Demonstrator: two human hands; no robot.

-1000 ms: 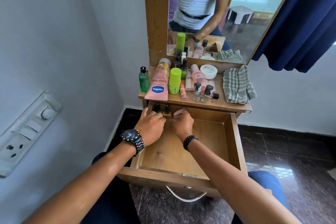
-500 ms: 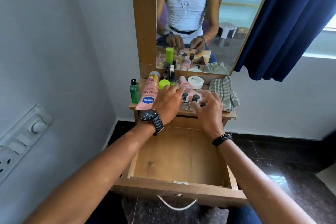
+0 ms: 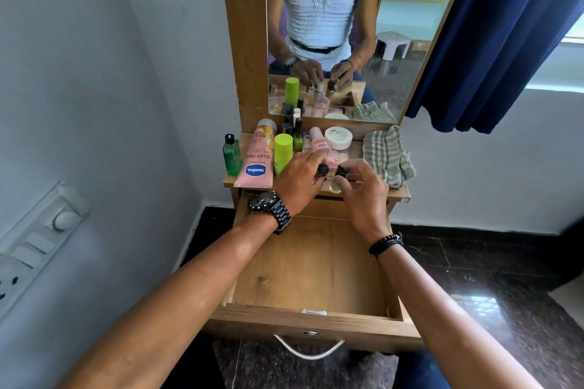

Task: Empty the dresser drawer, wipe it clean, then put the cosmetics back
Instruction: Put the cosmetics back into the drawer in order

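Above the open wooden drawer [image 3: 303, 265], her left hand [image 3: 298, 181] pinches one small black-capped bottle [image 3: 322, 170]. Her right hand [image 3: 363, 193] pinches another [image 3: 343, 171] on the worktop [image 3: 398, 194].

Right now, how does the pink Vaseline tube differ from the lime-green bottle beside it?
The pink Vaseline tube lies flat with its cap toward the mirror; the lime-green bottle stands upright. The tube is longer and flattened, the bottle a short cylinder. Both sit on the dresser top, untouched by either hand.

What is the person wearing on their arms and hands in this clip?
Both forearms are bare, with no sleeves in view. The left hand has a dark metal-link wristwatch with a round dark dial. The right hand has a thin black bracelet. No gloves or rings visible.
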